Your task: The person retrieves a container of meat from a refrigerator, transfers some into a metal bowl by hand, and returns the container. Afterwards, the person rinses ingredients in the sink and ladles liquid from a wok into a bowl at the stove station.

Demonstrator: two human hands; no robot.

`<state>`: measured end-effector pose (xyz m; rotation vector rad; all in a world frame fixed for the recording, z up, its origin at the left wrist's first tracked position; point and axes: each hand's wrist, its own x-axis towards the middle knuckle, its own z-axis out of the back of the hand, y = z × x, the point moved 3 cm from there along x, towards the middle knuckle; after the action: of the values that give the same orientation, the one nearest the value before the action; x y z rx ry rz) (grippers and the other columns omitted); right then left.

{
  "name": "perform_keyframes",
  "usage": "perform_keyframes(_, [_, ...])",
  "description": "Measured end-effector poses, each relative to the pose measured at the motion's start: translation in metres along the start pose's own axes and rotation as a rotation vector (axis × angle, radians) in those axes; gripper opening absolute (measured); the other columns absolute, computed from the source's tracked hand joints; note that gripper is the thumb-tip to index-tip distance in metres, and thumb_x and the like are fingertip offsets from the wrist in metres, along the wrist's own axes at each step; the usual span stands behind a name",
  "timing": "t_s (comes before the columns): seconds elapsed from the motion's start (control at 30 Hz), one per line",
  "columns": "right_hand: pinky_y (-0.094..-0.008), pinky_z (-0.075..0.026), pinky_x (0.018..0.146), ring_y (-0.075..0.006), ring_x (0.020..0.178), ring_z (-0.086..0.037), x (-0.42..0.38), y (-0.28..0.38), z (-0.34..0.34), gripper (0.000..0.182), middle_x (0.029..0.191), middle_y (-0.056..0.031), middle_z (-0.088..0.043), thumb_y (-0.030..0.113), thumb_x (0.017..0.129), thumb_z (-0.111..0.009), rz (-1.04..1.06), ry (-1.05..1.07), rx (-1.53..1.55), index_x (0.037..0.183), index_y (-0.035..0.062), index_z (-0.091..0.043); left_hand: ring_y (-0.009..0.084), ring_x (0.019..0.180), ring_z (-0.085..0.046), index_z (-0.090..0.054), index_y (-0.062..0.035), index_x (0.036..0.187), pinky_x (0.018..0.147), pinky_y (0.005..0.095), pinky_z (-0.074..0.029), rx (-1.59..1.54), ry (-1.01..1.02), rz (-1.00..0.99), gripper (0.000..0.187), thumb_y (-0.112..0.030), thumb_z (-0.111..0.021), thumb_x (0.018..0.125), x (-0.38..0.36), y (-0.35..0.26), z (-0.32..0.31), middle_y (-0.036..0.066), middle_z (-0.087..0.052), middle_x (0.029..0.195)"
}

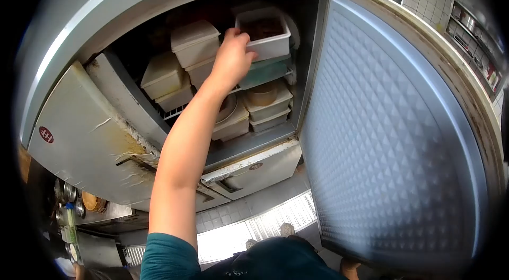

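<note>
My left hand reaches into the open refrigerator and grips the near left corner of a white plastic food container. Its fingers are over the rim and its thumb is against the front wall. The container has no lid on and holds something dark reddish-brown. Directly under it is a teal container. To the left of my hand stands a lidded white container on top of another box. Part of what looks like my right hand shows at the bottom edge beside the door; its fingers are hidden.
The refrigerator door is swung wide on the right. More lidded boxes fill the lower shelf, with a round tan tub among them. A closed door is on the left. A metal floor grate lies below.
</note>
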<state>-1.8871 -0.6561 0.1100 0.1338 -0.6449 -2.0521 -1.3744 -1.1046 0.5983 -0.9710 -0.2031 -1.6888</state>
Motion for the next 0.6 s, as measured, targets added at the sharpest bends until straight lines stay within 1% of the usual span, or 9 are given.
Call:
perform_keyframes(0.03, [-0.0475, -0.046, 0.100, -0.0369, 0.108, -0.061, 0.000, 0.001, 0.001, 0.025, 0.118, -0.0224, -0.065, 0.011, 0.094, -0.061, 0.004, -0.001, 0.003, 0.114, -0.0038, -0.067, 0.0449, 0.118, -0.056, -0.059, 0.0042, 0.093, 0.096, 0.0439, -0.049, -0.045, -0.044, -0.007, 0.026, -0.008, -0.076, 0.078, -0.013, -0.009, 0.011, 0.027, -0.053, 0.135])
perform_keyframes(0.13, [-0.0475, -0.046, 0.100, -0.0375, 0.108, -0.061, -0.001, 0.007, 0.001, 0.025, 0.118, -0.0229, -0.065, 0.011, 0.094, -0.061, 0.020, -0.010, 0.020, 0.113, -0.0043, -0.067, 0.0458, 0.119, -0.057, -0.057, 0.0029, 0.092, 0.095, 0.0441, -0.050, -0.105, -0.060, -0.116, 0.025, -0.005, -0.077, 0.078, -0.064, -0.032, 0.053, 0.026, -0.050, 0.139])
perform_keyframes(0.2, [-0.0474, -0.046, 0.100, -0.0378, 0.107, -0.061, -0.008, 0.015, 0.003, 0.025, 0.118, -0.0232, -0.065, 0.010, 0.093, -0.061, 0.051, -0.004, 0.039, 0.113, -0.0046, -0.067, 0.0454, 0.118, -0.057, -0.056, 0.0022, 0.091, 0.093, 0.0437, -0.052, -0.141, -0.033, -0.150, 0.025, -0.001, -0.077, 0.078, -0.108, -0.042, 0.079, 0.026, -0.049, 0.141])
perform_keyframes(0.23, [-0.0474, -0.046, 0.100, -0.0380, 0.107, -0.061, -0.013, 0.021, 0.003, 0.025, 0.118, -0.0234, -0.065, 0.010, 0.093, -0.061, 0.071, 0.007, 0.052, 0.112, -0.0048, -0.067, 0.0449, 0.117, -0.058, -0.056, 0.0019, 0.091, 0.093, 0.0426, -0.053, -0.179, 0.022, -0.096, 0.027, 0.002, -0.078, 0.076, -0.133, -0.046, 0.091, 0.026, -0.048, 0.142])
perform_keyframes(0.27, [-0.0474, -0.046, 0.100, -0.0382, 0.107, -0.061, -0.017, 0.030, 0.003, 0.025, 0.118, -0.0236, -0.065, 0.010, 0.093, -0.061, 0.101, 0.016, 0.072, 0.112, -0.0050, -0.067, 0.0448, 0.115, -0.060, -0.056, 0.0019, 0.089, 0.092, 0.0427, -0.053, -0.168, 0.024, -0.137, 0.027, 0.004, -0.078, 0.075, -0.158, -0.048, 0.102, 0.026, -0.048, 0.141])
perform_keyframes(0.3, [-0.0474, -0.045, 0.100, -0.0384, 0.107, -0.061, -0.023, 0.039, 0.003, 0.025, 0.118, -0.0237, -0.065, 0.010, 0.093, -0.061, 0.134, 0.035, 0.095, 0.112, -0.0051, -0.067, 0.0450, 0.116, -0.060, -0.056, 0.0017, 0.088, 0.093, 0.0428, -0.053, -0.199, 0.040, -0.133, 0.026, 0.005, -0.078, 0.074, -0.184, -0.050, 0.113, 0.026, -0.048, 0.141])
perform_keyframes(0.43, [-0.0474, -0.045, 0.100, -0.0391, 0.106, -0.061, -0.053, 0.099, -0.006, 0.024, 0.118, -0.0244, -0.065, 0.009, 0.093, -0.061, 0.353, 0.111, 0.240, 0.111, -0.0058, -0.067, 0.0451, 0.120, -0.059, -0.058, 0.0006, 0.083, 0.092, 0.0441, -0.055, -0.217, 0.110, -0.116, 0.026, 0.010, -0.075, 0.067, -0.302, -0.036, 0.159, 0.028, -0.047, 0.143])
perform_keyframes(0.53, [-0.0474, -0.045, 0.099, -0.0396, 0.106, -0.061, -0.074, 0.169, -0.010, 0.024, 0.118, -0.0249, -0.065, 0.008, 0.093, -0.061, 0.669, 0.155, 0.489, 0.111, -0.0063, -0.067, 0.0451, 0.120, -0.059, -0.059, 0.0018, 0.080, 0.091, 0.0441, -0.056, -0.071, 0.112, -0.078, 0.018, 0.010, -0.071, 0.070, -0.390, -0.020, 0.187, 0.031, -0.046, 0.143])
perform_keyframes(0.6, [-0.0474, -0.045, 0.099, -0.0400, 0.105, -0.061, -0.080, 0.220, -0.012, 0.024, 0.118, -0.0252, -0.064, 0.008, 0.092, -0.061, 0.723, 0.384, 0.612, 0.110, -0.0067, -0.067, 0.0445, 0.120, -0.059, -0.057, 0.0021, 0.079, 0.092, 0.0435, -0.056, -0.039, 0.103, 0.055, 0.014, 0.010, -0.067, 0.072, -0.452, -0.013, 0.209, 0.033, -0.047, 0.141])
